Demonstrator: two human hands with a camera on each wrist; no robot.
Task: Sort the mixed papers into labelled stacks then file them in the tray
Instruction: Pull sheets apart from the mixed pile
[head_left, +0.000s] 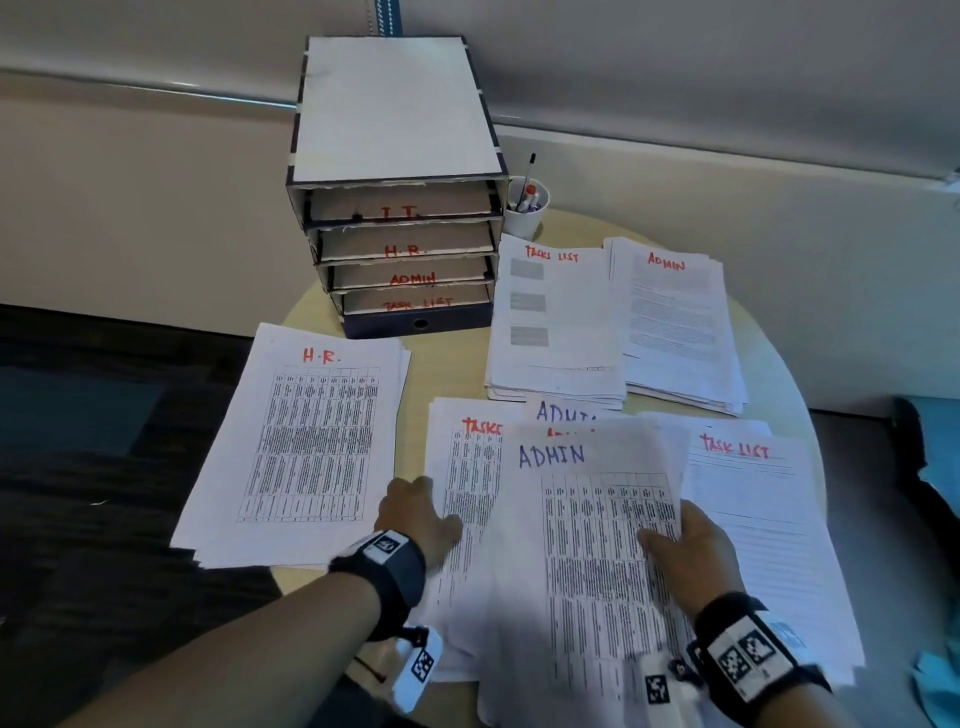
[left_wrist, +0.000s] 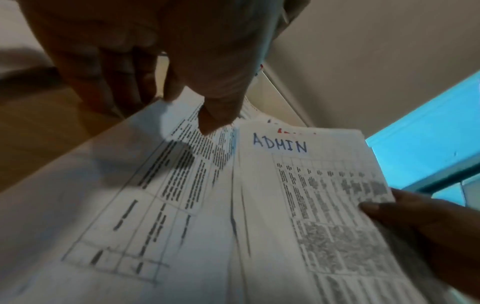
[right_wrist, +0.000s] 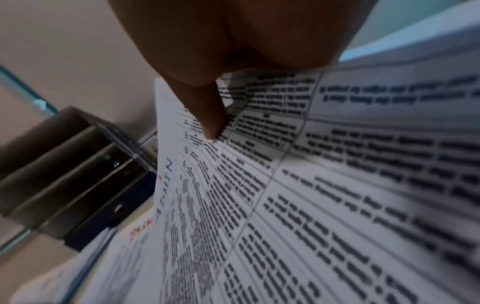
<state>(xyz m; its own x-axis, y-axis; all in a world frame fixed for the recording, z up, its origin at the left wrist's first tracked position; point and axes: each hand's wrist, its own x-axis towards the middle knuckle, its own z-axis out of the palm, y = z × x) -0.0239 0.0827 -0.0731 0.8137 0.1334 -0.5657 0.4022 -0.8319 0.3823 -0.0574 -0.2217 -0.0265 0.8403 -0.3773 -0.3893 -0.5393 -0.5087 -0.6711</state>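
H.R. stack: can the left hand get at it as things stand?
Probably yes. The left hand holds nothing, only pressing on the Task List sheet, and the H.R. stack lies uncovered just to its left with nothing between.

white cup (head_left: 525, 208) is set on round table (head_left: 447, 374) | pens (head_left: 529, 192) are held upright inside cup | teal object (head_left: 935, 447) is seen right of table

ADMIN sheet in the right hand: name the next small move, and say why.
Probably carry the ADMIN sheet, pinched by the right hand, to the ADMIN stack at the far right. The labels match, and the left hand already rests on the unsorted papers.
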